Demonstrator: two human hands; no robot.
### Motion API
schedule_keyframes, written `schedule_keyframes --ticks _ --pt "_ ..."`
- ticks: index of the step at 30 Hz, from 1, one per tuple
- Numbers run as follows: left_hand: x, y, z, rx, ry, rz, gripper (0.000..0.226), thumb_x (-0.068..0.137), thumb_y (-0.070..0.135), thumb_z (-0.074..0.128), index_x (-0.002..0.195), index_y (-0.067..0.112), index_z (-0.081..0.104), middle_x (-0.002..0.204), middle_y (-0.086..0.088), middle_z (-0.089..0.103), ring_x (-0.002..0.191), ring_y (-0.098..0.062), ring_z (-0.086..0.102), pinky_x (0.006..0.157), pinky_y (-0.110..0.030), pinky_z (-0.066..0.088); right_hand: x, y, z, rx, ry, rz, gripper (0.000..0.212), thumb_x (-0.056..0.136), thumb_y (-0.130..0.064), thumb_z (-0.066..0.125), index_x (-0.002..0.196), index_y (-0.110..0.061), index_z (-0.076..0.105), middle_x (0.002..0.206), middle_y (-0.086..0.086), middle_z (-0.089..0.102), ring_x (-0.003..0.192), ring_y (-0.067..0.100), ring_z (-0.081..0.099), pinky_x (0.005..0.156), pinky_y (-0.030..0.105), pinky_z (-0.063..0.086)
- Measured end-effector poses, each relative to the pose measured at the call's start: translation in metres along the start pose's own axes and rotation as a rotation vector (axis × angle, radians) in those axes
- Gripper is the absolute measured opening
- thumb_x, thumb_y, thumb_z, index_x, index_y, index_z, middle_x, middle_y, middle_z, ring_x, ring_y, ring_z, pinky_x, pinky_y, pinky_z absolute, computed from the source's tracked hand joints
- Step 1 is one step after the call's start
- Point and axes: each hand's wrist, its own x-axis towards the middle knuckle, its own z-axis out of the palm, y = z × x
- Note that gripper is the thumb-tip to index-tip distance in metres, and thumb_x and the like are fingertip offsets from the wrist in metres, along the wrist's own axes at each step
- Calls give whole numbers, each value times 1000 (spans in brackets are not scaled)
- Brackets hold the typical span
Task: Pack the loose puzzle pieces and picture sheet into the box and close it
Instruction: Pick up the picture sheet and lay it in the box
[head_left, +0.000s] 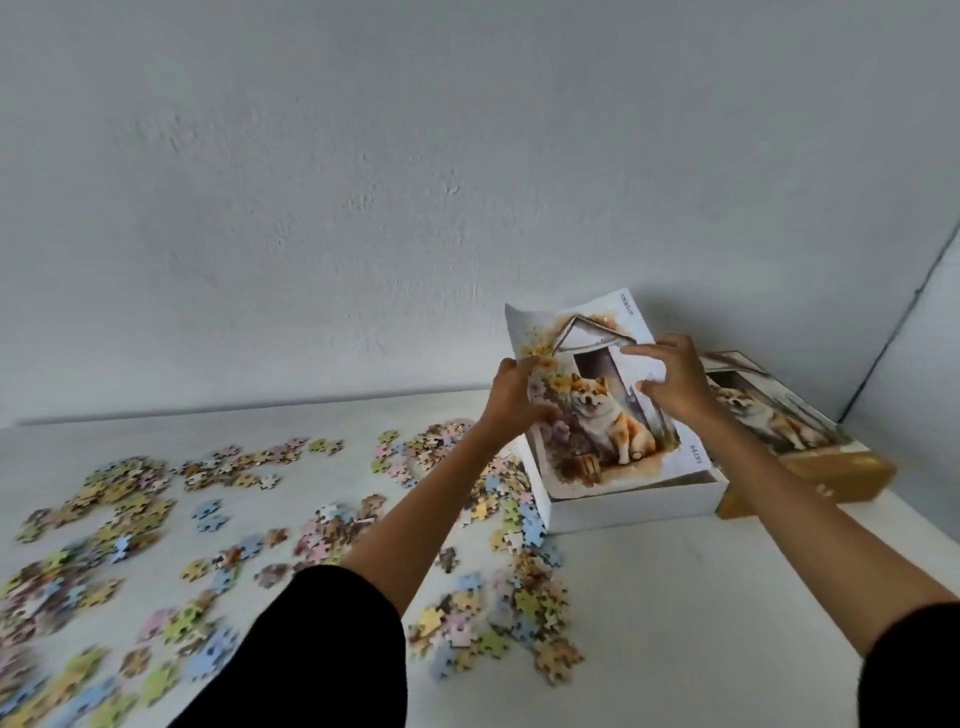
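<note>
The picture sheet (608, 415), printed with a dog in front of a kennel, lies tilted over the open white box (639, 506), its far end curling up toward the wall. My left hand (511, 397) grips the sheet's left edge. My right hand (672, 382) holds its right edge, fingers curled over the top. The box lid (789, 441), showing the same dog picture with gold sides, lies to the right of the box. Several loose puzzle pieces (130, 499) are scattered over the white surface, left of and in front of the box.
A grey-white wall (415, 182) rises right behind the box, and a side wall (914, 364) closes the corner at the right. A denser clump of pieces (498, 618) lies just in front of the box.
</note>
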Motion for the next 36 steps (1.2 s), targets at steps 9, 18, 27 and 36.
schedule_keyframes --ticks 9,18,27,36 --pt "0 -22 41 639 -170 29 41 84 44 58 109 12 63 155 -12 -2 142 -34 -8 112 -57 -4 -25 35 37 -283 -263 44 41 88 -18 54 129 -16 49 139 19 26 131 36 23 104 42 32" --pt "9 -11 70 895 -271 81 44 96 32 38 126 2 46 139 -25 38 132 -35 30 112 -42 16 -30 44 46 -365 -380 -53 42 96 -28 39 136 -17 38 151 15 20 139 34 17 112 42 21" --pt "19 -6 74 741 -322 -31 54 94 36 42 133 -1 34 145 -23 25 131 -39 31 103 -50 35 -21 38 47 -333 -530 38 38 95 -28 39 127 -11 47 133 23 44 129 34 32 106 40 25" --pt "53 -21 74 529 -321 -110 60 95 33 40 146 13 14 149 -24 14 139 -45 4 114 -51 11 18 35 56 -234 -491 5 49 88 -19 49 136 -12 40 130 19 48 123 34 41 101 42 35"
